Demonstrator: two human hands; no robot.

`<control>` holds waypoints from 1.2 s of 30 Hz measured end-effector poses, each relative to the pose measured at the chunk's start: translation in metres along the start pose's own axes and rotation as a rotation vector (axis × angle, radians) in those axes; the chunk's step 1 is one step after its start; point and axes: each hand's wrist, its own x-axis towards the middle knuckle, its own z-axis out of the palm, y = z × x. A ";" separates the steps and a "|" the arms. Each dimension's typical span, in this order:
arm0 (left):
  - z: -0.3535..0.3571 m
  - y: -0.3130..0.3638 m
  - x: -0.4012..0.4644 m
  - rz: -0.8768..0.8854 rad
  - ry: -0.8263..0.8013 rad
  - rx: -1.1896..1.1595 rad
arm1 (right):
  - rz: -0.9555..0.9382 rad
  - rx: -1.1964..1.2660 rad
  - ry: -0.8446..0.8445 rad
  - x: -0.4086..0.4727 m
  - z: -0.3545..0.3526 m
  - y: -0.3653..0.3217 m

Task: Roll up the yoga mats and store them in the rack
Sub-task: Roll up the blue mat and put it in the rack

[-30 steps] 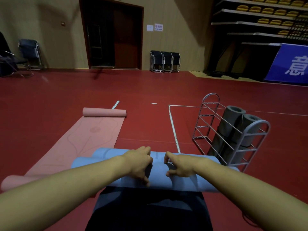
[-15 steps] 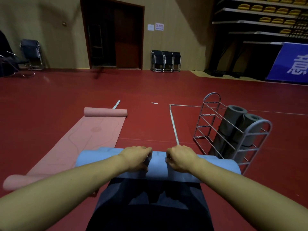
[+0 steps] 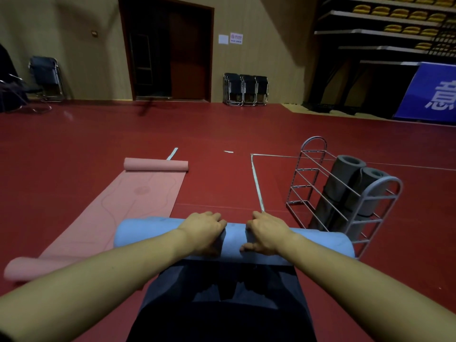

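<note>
Low in the middle of the frame, a blue yoga mat (image 3: 153,230) lies rolled into a thick cylinder across the red floor (image 3: 74,149), its long axis running left to right. Both hands sit on top of the roll, side by side near its centre and slightly apart. The left hand (image 3: 206,230) has its fingers curled over the far side of the roll, gripping it; the right hand (image 3: 267,233) does the same, with its thumb lying along the near face of the mat. Below the roll, at the bottom centre, a dark unrolled strip (image 3: 222,292) stretches toward the camera.

To the left, a pink yoga mat (image 3: 138,201) lies mostly flat on the floor, running from lower left toward the middle of the frame. Its far end is curled into a small roll (image 3: 156,164), and its near end at the lower left edge is curled too.

On the right stands a grey metal wire rack (image 3: 370,201), just beyond the right end of the blue roll. Two rolled grey mats (image 3: 345,178) lean inside it, side by side and tilted.

Against the far wall, folded black chairs (image 3: 245,90) stand beside a dark double door (image 3: 167,50). A blue banner (image 3: 431,92) fills the upper right edge, below tiers of yellow seats (image 3: 399,13).
</note>
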 end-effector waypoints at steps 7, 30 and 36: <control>-0.003 0.000 0.007 -0.002 -0.037 -0.012 | -0.003 -0.014 0.069 0.001 -0.001 0.000; 0.010 -0.017 0.016 -0.035 -0.035 -0.075 | 0.005 -0.167 0.164 0.006 0.027 0.006; 0.014 -0.019 0.025 -0.071 -0.011 -0.065 | 0.032 -0.080 0.170 0.011 0.020 0.007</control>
